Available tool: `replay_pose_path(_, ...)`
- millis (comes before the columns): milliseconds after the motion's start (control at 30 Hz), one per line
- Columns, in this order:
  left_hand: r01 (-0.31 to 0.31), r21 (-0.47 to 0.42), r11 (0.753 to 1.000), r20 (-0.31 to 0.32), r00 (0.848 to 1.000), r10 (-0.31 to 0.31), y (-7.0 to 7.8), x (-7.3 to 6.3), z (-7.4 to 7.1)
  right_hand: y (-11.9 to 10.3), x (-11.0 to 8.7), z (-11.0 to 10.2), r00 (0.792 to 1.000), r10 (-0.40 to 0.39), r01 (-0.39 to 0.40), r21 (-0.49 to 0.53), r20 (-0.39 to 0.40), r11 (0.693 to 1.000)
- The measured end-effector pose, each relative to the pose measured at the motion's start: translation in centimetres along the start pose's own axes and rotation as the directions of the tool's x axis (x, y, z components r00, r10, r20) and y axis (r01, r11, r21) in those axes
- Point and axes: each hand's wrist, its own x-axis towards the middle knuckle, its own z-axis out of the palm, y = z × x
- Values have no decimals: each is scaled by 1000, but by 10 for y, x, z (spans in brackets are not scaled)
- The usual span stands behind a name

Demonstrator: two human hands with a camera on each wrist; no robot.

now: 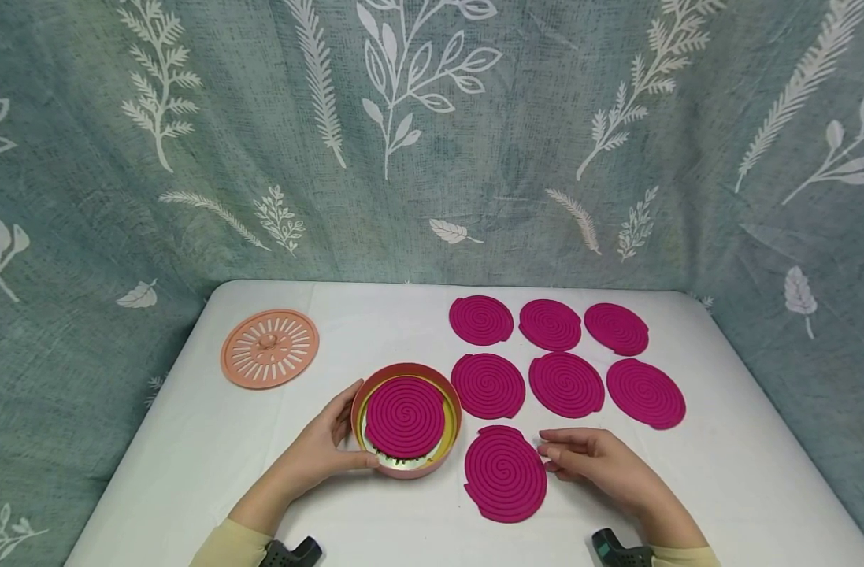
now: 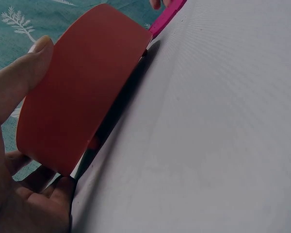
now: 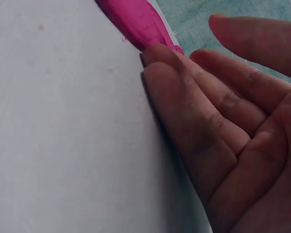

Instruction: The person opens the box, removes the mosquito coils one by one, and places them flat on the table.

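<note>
My left hand [image 1: 332, 439] grips a round orange tin [image 1: 451, 450], a mosquito coil holder, with the thumb at its near rim and the fingers round its left side. A magenta mosquito coil [image 1: 405, 417] lies inside it, over a gold-coloured bottom. In the left wrist view the orange outer wall [image 2: 82, 87] shows between thumb and fingers. To the right of the tin another magenta coil [image 1: 506, 474] lies flat on the table. My right hand [image 1: 602, 465] is at that coil's right edge, fingers extended towards it. In the right wrist view the fingertips overlap the coil's edge [image 3: 136, 24].
Behind the right hand, several more magenta coils [image 1: 566, 384] lie in two rows on the white table [image 1: 375, 323]. An orange slotted lid [image 1: 270, 349] with a small knob lies at the back left. A green leaf-patterned curtain [image 1: 417, 205] hangs behind the table.
</note>
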Motion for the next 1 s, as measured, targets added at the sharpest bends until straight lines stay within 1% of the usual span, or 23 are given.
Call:
replay_pose_path(200, 1, -3, 1000, -3, 1000, -1, 1, 0, -2, 1, 1, -2, 1000, -8, 7, 43, 13, 999)
replay_pose_path(367, 2, -6, 1000, -2, 1000, -2, 2, -1, -2, 0, 2, -2, 1000, -8, 7, 52, 15, 999)
replay_pose_path(533, 4, -4, 1000, -6, 1000, -4, 3, -1, -3, -2, 2, -2, 1000, -21, 22, 38, -13, 999)
replay_pose_path(600, 4, -1, 1000, -7, 1000, -4, 3, -1, -3, -4, 3, -2, 999, -22, 24, 43, -34, 999)
replay_pose_path(667, 4, -3, 1000, -5, 1000, -4, 3, 0, -3, -6, 3, -3, 999, -36, 38, 55, -39, 998)
replay_pose_path(700, 4, -7, 1000, -3, 1000, -4, 2, 0, -2, -7, 3, -3, 998, -38, 41, 64, -43, 997)
replay_pose_path(833, 5, -15, 1000, 5, 1000, -5, 0, 0, -2, -16, 4, -4, 996, -88, 90, 100, -26, 991)
replay_pose_path(1000, 0, -24, 1000, 3, 1000, 1, -1, 1, -1, -38, 12, -2, 991, -136, 135, 117, 6, 984)
